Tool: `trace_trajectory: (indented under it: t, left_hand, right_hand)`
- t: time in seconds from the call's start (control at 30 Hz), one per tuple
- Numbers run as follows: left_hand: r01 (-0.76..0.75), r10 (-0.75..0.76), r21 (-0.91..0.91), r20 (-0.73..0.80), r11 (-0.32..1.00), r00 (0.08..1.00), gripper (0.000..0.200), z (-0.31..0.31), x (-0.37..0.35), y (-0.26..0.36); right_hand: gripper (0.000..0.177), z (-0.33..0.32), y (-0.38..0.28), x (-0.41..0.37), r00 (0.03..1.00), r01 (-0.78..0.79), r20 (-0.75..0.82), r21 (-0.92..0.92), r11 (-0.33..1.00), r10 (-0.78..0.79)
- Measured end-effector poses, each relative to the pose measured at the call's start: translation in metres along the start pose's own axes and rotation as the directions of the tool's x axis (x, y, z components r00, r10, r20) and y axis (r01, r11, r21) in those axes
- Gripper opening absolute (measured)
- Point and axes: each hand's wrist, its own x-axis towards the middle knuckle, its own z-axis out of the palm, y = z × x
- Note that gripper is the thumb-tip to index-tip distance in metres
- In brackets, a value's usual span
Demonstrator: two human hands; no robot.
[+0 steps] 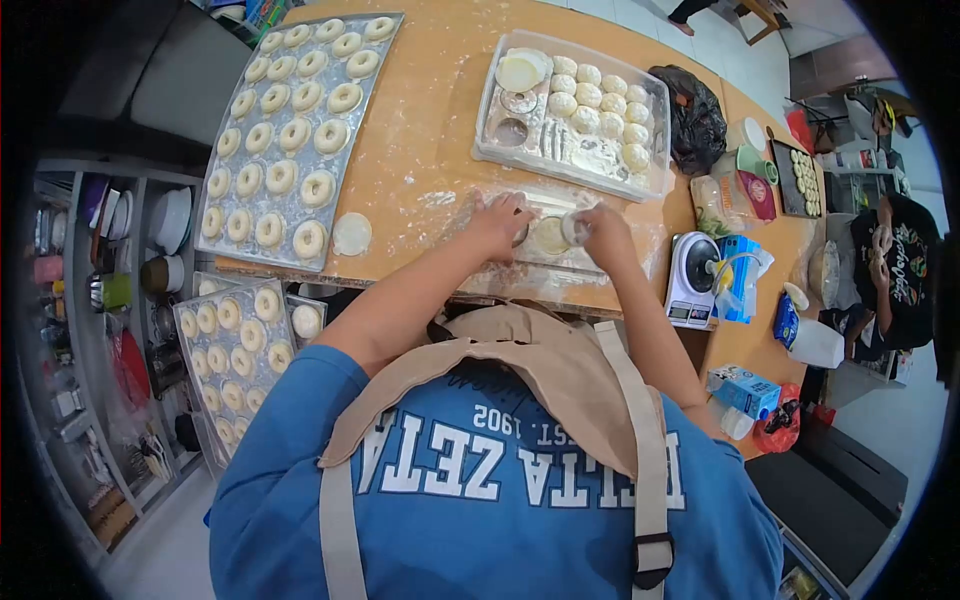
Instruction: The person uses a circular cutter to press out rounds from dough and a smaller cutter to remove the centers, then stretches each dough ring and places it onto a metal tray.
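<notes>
Near edge of flour-dusted, orange-brown wooden table (430, 140): flat, round, cream dough disc (550, 236) on pale floured board (550, 262), between hands. Right hand (603, 238) pinching translucent round rimmed piece (574, 229) at disc's right. Left hand (497, 226) with thumb and fingers parted about dark round piece (520, 235); cannot tell whether gripping. Likely risk: soft dough sticking where flour thins, tearing when lifted; tilted rim nicking disc's edge.

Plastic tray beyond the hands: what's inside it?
Dough balls in rows, white flour, and along the left side a pale disc and two round items too unclear to name. The floor of the plastic tray beneath the balls and disc is covered, so not visible.
</notes>
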Motion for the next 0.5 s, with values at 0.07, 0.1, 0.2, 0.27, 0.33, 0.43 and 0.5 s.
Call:
trace_trajectory:
  t: [0.07,0.1,0.2,0.27,0.33,0.43,0.5]
  left_hand:
    - [-0.003,0.003,-0.002,-0.004,1.000,1.000,0.098,-0.002,0.001,0.000]
    - [-0.004,0.004,-0.005,-0.001,1.000,1.000,0.098,-0.001,0.000,0.000]
    - [0.007,-0.007,0.006,-0.006,1.000,1.000,0.098,0.002,0.001,0.000]
    - [0.008,-0.008,0.018,0.008,1.000,1.000,0.098,0.001,0.001,0.000]
    - [0.006,-0.006,0.018,0.013,1.000,1.000,0.098,0.000,0.000,0.000]
    - [0.000,0.000,0.005,0.016,1.000,1.000,0.100,-0.001,0.000,0.000]
    - [-0.001,0.001,-0.001,0.020,1.000,1.000,0.101,0.000,0.001,-0.001]
  right_hand:
    - [0.025,0.018,0.003,-0.002,0.999,0.045,-0.013,-0.033,0.998,-0.046]
    - [0.025,0.022,-0.002,-0.002,0.998,0.058,-0.009,-0.045,0.997,-0.058]
    - [0.024,0.029,-0.013,-0.004,0.998,0.045,0.041,-0.070,0.997,-0.042]
    - [0.022,0.030,-0.016,-0.001,0.996,0.063,0.062,-0.105,0.992,-0.057]
    - [0.021,0.029,-0.019,0.001,0.993,0.090,0.088,-0.128,0.988,-0.079]
    - [0.020,0.026,-0.025,0.003,0.990,0.109,0.109,-0.144,0.984,-0.093]
    - [0.019,0.028,-0.027,0.003,0.990,0.104,0.107,-0.141,0.984,-0.089]
